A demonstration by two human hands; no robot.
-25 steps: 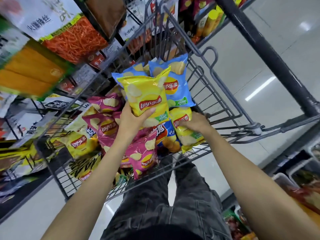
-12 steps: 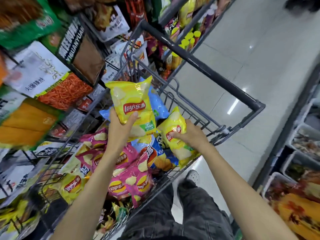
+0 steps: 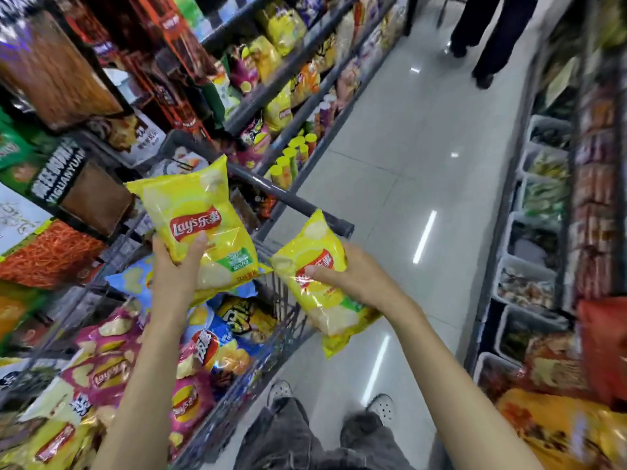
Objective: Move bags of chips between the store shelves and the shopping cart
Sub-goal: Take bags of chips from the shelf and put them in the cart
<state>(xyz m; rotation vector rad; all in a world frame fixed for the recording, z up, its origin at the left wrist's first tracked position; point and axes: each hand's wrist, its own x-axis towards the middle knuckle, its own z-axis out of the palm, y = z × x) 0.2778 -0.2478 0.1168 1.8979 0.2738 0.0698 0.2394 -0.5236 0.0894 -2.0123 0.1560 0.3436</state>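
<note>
My left hand (image 3: 176, 266) grips 1 yellow chip bag (image 3: 198, 222) by its lower edge, thumb across the front, holding it upright above the shopping cart (image 3: 291, 198). My right hand (image 3: 353, 276) grips a second yellow bag (image 3: 322, 283), fingers curled over its front, tilted and hanging just past the cart's right side, over the floor (image 3: 424, 164). The 2 bags nearly touch at their near corners. Below my left arm the cart holds pink bags (image 3: 108, 361) at the near left and blue bags (image 3: 224, 344) in the middle. Store shelves (image 3: 278, 72) packed with snacks run along the left of the aisle. Bins (image 3: 529, 276) of goods line the right. At the far end of the aisle stand another person's dark trouser legs (image 3: 488, 35).
</note>
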